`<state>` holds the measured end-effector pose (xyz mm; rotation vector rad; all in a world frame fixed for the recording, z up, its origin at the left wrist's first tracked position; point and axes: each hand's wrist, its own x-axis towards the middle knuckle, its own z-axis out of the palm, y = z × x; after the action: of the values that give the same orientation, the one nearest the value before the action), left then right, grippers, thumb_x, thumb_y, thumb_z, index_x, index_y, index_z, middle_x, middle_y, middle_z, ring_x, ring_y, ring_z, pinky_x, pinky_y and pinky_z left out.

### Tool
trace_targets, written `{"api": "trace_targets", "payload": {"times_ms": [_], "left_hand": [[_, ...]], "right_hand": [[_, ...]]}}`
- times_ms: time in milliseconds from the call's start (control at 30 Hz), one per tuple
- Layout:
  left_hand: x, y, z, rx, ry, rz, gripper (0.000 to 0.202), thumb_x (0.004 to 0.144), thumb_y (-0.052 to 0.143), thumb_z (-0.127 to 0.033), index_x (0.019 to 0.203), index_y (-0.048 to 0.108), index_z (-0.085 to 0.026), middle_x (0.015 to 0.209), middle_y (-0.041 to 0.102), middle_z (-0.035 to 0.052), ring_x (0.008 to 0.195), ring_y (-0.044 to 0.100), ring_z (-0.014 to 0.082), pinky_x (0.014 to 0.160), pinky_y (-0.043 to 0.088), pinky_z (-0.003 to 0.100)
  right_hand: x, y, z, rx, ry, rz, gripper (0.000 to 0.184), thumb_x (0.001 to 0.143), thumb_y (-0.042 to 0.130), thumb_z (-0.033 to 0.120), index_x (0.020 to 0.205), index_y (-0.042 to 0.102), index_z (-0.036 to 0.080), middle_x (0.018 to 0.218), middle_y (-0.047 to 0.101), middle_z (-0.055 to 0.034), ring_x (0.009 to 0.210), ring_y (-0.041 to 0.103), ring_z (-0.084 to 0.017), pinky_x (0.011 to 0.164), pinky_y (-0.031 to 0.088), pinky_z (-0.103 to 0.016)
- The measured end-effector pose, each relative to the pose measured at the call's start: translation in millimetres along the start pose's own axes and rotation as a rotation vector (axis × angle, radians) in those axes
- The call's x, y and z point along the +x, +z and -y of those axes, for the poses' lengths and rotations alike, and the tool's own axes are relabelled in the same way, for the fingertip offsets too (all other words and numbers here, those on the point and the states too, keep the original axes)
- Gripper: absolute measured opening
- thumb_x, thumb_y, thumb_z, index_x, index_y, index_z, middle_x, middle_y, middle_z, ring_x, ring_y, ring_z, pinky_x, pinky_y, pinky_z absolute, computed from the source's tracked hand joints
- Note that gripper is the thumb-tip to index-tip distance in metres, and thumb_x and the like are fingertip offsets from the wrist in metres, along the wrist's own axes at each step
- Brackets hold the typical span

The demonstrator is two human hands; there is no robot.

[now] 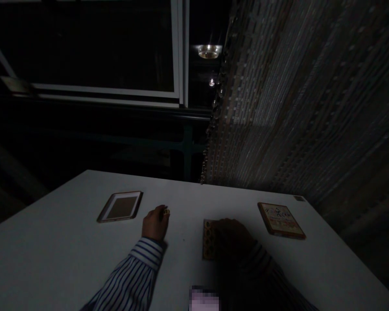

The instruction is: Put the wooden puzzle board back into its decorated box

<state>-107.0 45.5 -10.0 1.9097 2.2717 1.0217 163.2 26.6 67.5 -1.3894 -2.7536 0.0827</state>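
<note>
My left hand (154, 223), in a blue-and-white striped sleeve, is closed above the white table. Between its thumb and fingers shows a small yellow-and-dark piece (166, 212), too small and dim to name. My right hand (235, 235) lies in deep shadow over a flat rectangular panel (209, 239) with a yellow-and-dark looped pattern. It covers the panel's right part, and its fingers cannot be made out. Left of my left hand rests a shallow open box or frame (120, 207) with a pale border and brown centre.
A printed flat box (281, 220) lies at the table's right, near a small dark square (298, 198). The white table (68, 233) ends before a dark railing and window. A bead-string curtain (272, 108) hangs behind the right side. Something pixelated and pinkish (204, 300) is at the bottom edge.
</note>
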Motion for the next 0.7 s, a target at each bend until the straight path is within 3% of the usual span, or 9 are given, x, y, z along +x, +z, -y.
{"api": "trace_targets", "payload": {"times_ms": [233, 500, 700], "left_hand": [[-5.9, -9.8, -16.8, -0.264, -0.017, 0.037, 0.039, 0.074, 0.045, -0.041, 0.105, 0.05, -0.018, 0.094, 0.063, 0.0085, 0.084, 0.06, 0.02, 0.074, 0.046, 0.031], [-16.2, -15.8, -43.8, -0.509, 0.057, -0.047, 0.038, 0.071, 0.051, -0.036, 0.103, 0.05, -0.016, 0.099, 0.058, 0.0098, 0.089, 0.057, 0.0195, 0.081, 0.045, 0.034], [-23.1, -18.0, -64.3, -0.693, -0.017, 0.039, 0.04, 0.069, 0.055, -0.033, 0.105, 0.049, -0.016, 0.097, 0.058, 0.0085, 0.087, 0.057, 0.018, 0.08, 0.045, 0.032]], "right_hand": [[-2.2, -7.9, -1.6, -0.004, -0.009, -0.028, 0.029, 0.078, 0.042, 0.029, 0.102, 0.055, 0.02, 0.094, 0.061, -0.0074, 0.085, 0.055, -0.019, 0.074, 0.038, -0.031], [-5.0, -17.0, -6.9, -0.026, 0.009, -0.07, 0.027, 0.08, 0.039, 0.029, 0.098, 0.057, 0.019, 0.09, 0.063, -0.0076, 0.081, 0.057, -0.019, 0.07, 0.04, -0.028], [-6.6, -20.6, -12.6, 0.0, 0.023, -0.086, 0.031, 0.082, 0.036, 0.024, 0.105, 0.055, 0.019, 0.098, 0.062, -0.0075, 0.086, 0.057, -0.017, 0.076, 0.041, -0.028]]}}
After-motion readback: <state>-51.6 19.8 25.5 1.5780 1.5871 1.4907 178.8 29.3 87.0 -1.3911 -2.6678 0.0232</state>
